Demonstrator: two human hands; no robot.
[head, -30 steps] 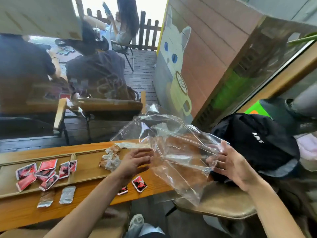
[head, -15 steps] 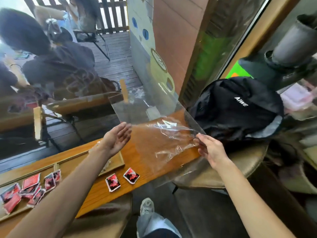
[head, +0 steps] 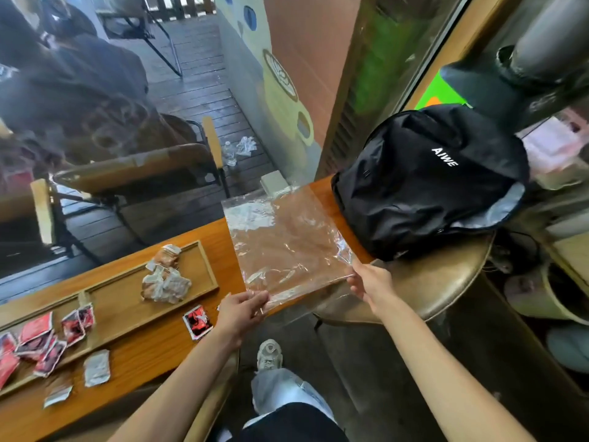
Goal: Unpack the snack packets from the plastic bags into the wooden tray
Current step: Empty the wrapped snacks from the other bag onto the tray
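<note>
Plastic bag (head: pixel 287 240) flat, stretched between both hands: left hand (head: pixel 240 312) pinches its near-left corner, right hand (head: pixel 371 282) its near-right corner. Wooden tray (head: pixel 127 301) left of left hand, holding red packets (head: pixel 41 339) and pale packets (head: pixel 165 282). One red packet (head: pixel 197 322) on tabletop (head: pixel 143 355) just beside left hand.

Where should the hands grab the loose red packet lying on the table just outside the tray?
The red packet lies flat on the table, off the wooden tray, near the left hand. Probably best to pinch its near edge from above on the person's side: it is thin and flat, so an edge must be lifted. The left hand must first release the plastic bag.
</note>
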